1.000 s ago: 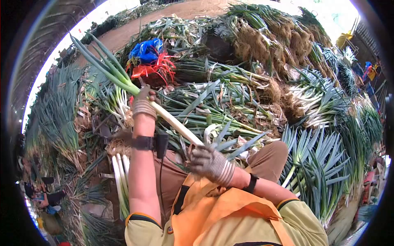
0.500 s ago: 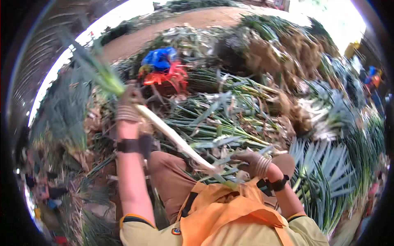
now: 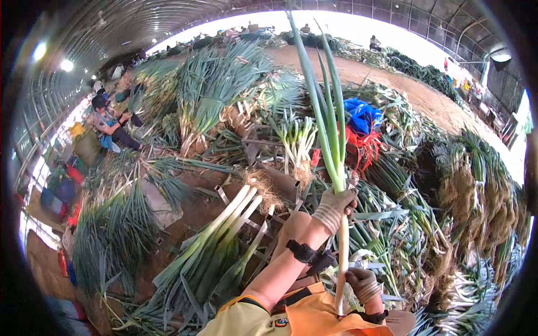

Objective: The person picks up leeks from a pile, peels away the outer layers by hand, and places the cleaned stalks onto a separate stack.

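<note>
My left hand (image 3: 335,209), in a soiled glove with a ribbed cuff, is wrapped round a large green onion (image 3: 336,151). The onion stands nearly upright, its green leaves above the hand and its pale stem reaching down to my orange apron (image 3: 316,313). My right hand (image 3: 364,284), also gloved, is curled close beside the lower stem; whether it touches the stem or pinches something is hidden. Left of my knee lie a few trimmed-looking onions (image 3: 227,221) with bushy roots. A smaller onion bunch (image 3: 295,140) stands beyond my left hand.
Large onion heaps (image 3: 218,78) lie ahead and left, with hanging roots (image 3: 462,190) on the right pile. Blue plastic (image 3: 361,115) and red strings (image 3: 361,148) sit beyond the onion. Another person (image 3: 109,123) sits at the far left. A dirt lane (image 3: 414,92) runs behind.
The view has swung left. The onion has gone from slanting toward the upper left to nearly upright, still in my left hand. My right hand has come close to its lower stem.
</note>
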Available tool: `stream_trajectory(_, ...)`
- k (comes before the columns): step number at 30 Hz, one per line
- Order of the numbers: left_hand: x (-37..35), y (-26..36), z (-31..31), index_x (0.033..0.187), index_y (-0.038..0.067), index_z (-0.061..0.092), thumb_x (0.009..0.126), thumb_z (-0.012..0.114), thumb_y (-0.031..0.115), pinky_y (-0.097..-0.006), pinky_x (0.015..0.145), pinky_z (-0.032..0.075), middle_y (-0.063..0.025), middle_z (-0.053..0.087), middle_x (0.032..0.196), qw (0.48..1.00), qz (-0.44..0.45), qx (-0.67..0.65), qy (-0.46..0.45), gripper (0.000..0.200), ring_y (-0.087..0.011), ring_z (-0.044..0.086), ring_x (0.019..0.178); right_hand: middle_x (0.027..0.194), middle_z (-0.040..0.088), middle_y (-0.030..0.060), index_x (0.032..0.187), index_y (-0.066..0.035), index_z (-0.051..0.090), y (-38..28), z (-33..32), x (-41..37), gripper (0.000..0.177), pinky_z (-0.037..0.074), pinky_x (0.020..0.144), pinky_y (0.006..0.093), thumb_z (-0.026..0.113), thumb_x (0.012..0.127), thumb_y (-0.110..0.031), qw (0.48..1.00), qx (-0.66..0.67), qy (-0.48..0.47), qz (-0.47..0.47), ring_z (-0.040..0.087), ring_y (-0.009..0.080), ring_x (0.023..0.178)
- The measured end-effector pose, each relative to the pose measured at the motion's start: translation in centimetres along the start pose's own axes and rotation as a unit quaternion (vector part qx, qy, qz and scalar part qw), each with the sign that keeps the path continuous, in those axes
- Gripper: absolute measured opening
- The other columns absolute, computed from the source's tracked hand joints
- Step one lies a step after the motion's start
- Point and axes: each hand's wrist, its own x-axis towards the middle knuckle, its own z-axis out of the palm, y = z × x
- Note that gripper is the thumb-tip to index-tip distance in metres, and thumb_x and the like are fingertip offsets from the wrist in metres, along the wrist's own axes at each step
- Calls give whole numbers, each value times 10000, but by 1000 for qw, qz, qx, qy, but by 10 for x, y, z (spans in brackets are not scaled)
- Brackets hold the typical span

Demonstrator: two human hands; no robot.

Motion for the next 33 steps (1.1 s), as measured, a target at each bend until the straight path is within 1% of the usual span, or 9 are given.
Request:
stream_trajectory(10,-4,2,-17,1111,53,495,778,633,177,-174,457,384,15,503,656,974,-21,-137,-182,380,-46,436,470,696,602,57,844,-2,624,21,18,21,172,434,540,265,567,744,-130,968,131,5,216,523,111,605)
stream_trajectory(13,-5,4,-10,1081,56,499,764,645,181,-192,462,360,16,485,638,964,-37,-161,-211,370,-52,422,470,781,628,101,846,-38,643,128,33,26,161,460,566,325,600,716,-122,955,-275,-63,90,572,186,661)
stream_trajectory(16,-5,10,-12,980,48,475,825,543,277,-225,511,399,-8,490,662,977,80,79,-181,285,-103,453,501,821,628,117,867,-46,645,168,20,10,173,469,611,333,566,738,-130,939,-314,-84,112,581,201,720)
stream_trajectory(18,-16,11,-12,859,41,489,834,510,269,-257,555,400,-19,501,718,990,55,-56,-115,231,-127,490,595,848,629,127,881,-52,646,202,6,-7,184,474,641,339,543,753,-135,904,-394,-94,133,587,211,759)
stream_trajectory(19,5,11,-29,884,54,481,842,478,227,-275,614,402,-50,485,804,853,-160,-471,-159,178,-163,490,726,861,629,132,888,-55,646,227,2,-17,190,477,656,342,532,760,-137,869,-457,-115,150,590,217,779)
stream_trajectory(20,24,19,-43,929,67,481,844,472,163,-280,662,398,-69,472,862,720,-271,-560,-309,128,-187,465,833,874,629,137,895,-57,647,247,0,-31,197,480,671,345,521,768,-140,821,-527,-153,159,593,222,798)
stream_trajectory(22,20,60,-21,1096,69,478,828,529,136,-184,520,370,30,502,691,943,-38,-209,-256,280,-39,437,535,901,629,148,908,-63,648,281,-5,-48,212,486,701,350,498,782,-145,752,-607,-203,157,599,232,837)
stream_trajectory(28,57,74,-18,1127,-3,453,863,493,169,-210,474,371,57,485,632,960,-8,-143,-239,317,-30,367,428,1035,584,134,1110,-104,543,50,-46,-14,330,453,748,298,521,782,-76,989,-135,50,38,575,207,862)
stream_trajectory(33,86,34,-28,1055,12,506,850,524,211,-243,486,393,54,453,563,965,-83,-160,-189,286,-51,380,449,1077,551,93,1269,-9,358,-29,-31,-6,586,420,807,256,480,854,-404,877,442,-98,-159,508,147,953)
